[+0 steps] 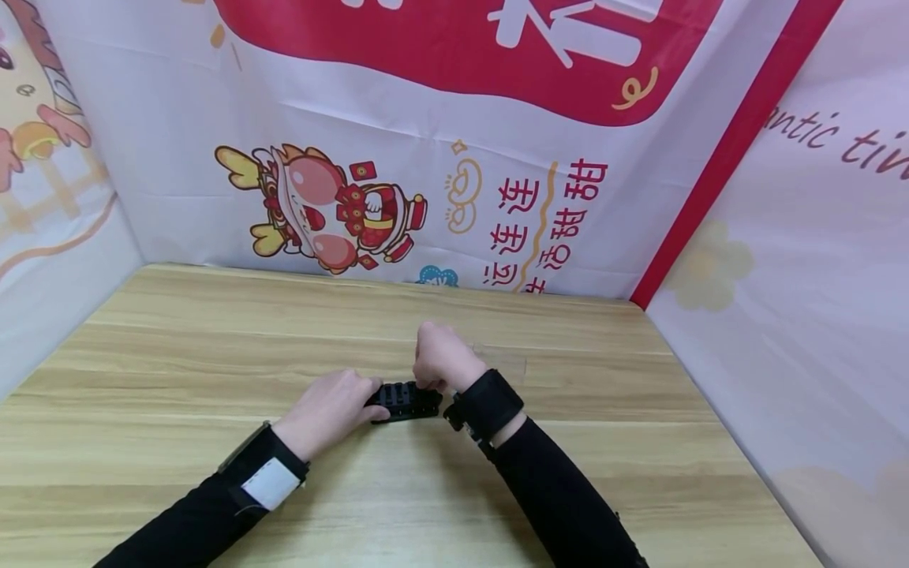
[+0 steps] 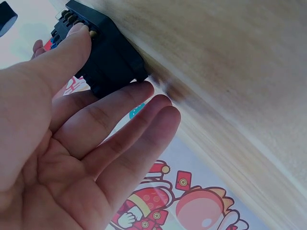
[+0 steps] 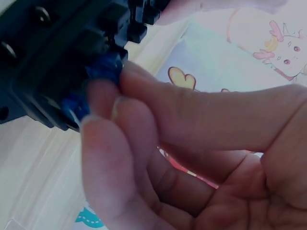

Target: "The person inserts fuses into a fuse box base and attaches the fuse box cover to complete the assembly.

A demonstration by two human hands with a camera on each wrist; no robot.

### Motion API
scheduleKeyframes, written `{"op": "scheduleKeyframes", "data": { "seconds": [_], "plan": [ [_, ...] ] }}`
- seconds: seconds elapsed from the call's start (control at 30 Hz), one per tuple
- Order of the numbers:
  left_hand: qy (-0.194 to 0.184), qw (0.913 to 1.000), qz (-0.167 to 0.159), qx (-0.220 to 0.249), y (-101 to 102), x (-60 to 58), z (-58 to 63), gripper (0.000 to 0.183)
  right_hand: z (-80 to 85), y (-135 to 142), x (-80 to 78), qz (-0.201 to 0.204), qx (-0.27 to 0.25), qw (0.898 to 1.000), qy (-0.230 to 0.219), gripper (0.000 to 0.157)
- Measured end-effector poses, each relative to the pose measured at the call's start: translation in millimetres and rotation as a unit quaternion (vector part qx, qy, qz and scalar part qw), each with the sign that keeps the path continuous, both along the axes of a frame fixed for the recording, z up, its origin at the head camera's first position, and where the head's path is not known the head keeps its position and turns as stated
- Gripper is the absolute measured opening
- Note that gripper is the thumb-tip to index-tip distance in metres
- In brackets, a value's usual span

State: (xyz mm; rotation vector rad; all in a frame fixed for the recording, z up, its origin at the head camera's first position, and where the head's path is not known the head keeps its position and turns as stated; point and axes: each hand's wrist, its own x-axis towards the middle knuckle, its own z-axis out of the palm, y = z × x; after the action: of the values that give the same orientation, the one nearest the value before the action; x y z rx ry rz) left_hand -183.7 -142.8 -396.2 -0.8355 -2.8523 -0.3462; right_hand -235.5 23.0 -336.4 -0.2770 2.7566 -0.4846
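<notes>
A black terminal block (image 1: 405, 401) with brass-coloured screws sits low over the table in front of the person. The left hand (image 1: 332, 412) grips its left end, thumb on the screw side and fingers behind, as the left wrist view shows. At the block's other end is the right hand (image 1: 447, 359). In the right wrist view its thumb and fingertips pinch a small blue piece (image 3: 104, 67) at the block's slots. Another blue bit (image 3: 74, 106) shows just below, partly covered by the fingertips. The blue pieces are blurred.
A clear plastic piece (image 1: 506, 363) lies on the wood-grain table (image 1: 213, 347) behind the right wrist. Printed cloth walls (image 1: 341, 102) enclose the table at the back and both sides. Both wrists carry black straps.
</notes>
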Motion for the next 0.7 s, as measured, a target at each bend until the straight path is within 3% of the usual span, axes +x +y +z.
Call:
{"op": "scheduleKeyframes", "data": {
  "seconds": [0.27, 0.7],
  "plan": [
    [0.014, 0.9999, -0.001, 0.001, 1.6, 1.0, 1.0, 0.028, 4.7, -6.4, -12.2, -0.014, 0.014, 0.998, -0.061, 0.011],
    [0.009, 0.9999, 0.002, 0.007, 1.7, 1.8, 1.0, 0.028, 2.4, -9.3, -21.4, 0.002, 0.065, 0.994, -0.084, 0.009]
  ]
}}
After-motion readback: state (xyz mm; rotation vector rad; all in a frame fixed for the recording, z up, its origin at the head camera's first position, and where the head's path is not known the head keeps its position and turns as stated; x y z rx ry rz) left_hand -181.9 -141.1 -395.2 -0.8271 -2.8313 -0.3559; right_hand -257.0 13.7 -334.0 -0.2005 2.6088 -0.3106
